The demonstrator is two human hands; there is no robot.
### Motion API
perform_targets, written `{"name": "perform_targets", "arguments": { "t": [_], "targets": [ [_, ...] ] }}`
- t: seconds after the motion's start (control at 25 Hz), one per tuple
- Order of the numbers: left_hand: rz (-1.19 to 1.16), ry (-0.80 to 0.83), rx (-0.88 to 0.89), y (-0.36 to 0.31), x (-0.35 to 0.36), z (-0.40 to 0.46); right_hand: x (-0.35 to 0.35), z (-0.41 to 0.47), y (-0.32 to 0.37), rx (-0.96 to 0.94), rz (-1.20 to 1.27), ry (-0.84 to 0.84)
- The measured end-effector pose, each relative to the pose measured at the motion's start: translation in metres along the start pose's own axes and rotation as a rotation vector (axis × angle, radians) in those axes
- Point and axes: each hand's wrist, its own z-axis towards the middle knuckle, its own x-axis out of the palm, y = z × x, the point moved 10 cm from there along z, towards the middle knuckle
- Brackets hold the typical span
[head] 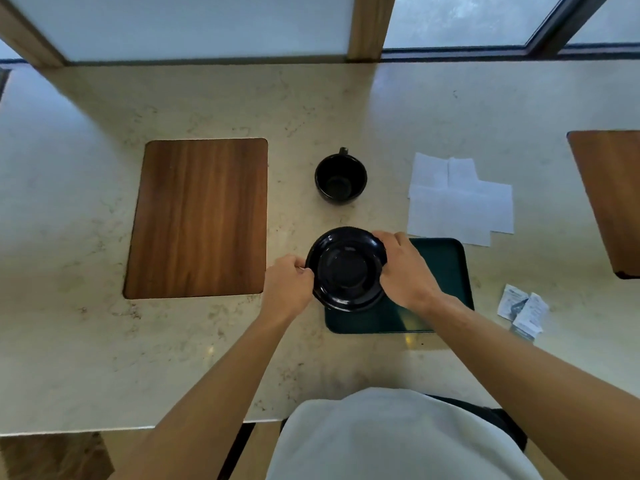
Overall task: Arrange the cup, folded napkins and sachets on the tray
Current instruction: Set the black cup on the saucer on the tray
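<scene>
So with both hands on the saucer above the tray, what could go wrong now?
1. The saucer is held only by its rim, left hand and right hand; it could slip or land half off the tray.
2. The napkins lie loose by the tray's far edge; a sleeve or arm could shift them.

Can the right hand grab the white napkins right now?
Probably not yet. The right hand and left hand both grip the black saucer. The napkins lie uncovered just beyond the tray.

Glossy black saucer (346, 270), wood inlay (199, 218)
</scene>
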Motion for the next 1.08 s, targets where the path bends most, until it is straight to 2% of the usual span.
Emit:
{"name": "perform_targets", "arguments": {
  "t": [0.4,1.08],
  "targets": [
    [0.123,0.101,0.012,-0.009,0.037,0.004,0.001,-0.006,-0.037,0.067,0.051,0.003],
    [0.263,0.058,0.055,-0.008,0.036,0.004,0.012,-0.008,-0.042,0.074,0.065,0.022]
  ]
}}
